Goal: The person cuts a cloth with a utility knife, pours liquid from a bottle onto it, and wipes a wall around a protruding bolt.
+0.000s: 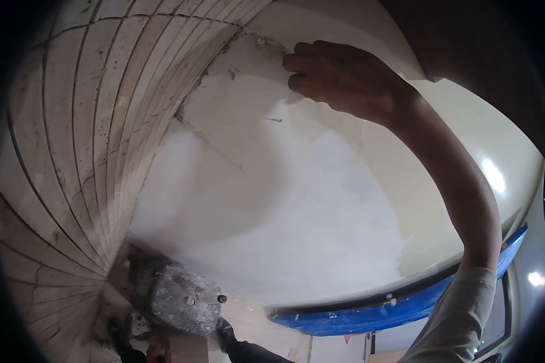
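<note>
My right hand (339, 75) is raised against the upper part of the wall (321, 199), which has a broad white plastered patch. Its fingers are curled in toward the surface; whatever they may hold is hidden. A small screw or nail (275, 120) sticks out of the wall below and left of the hand. Near the upper left edge of the patch are rough, dark chipped marks (231, 74). A thin crack (215, 145) runs lower down. My left hand is not plainly visible.
Ribbed, grooved panelling (72, 139) lines the left side. A grey, splattered stool or container (184, 299) stands on the floor beside a dark shoe (226, 334). Blue sheeting (363, 317) hangs along the lower right edge. A dark panel (466, 42) is at upper right.
</note>
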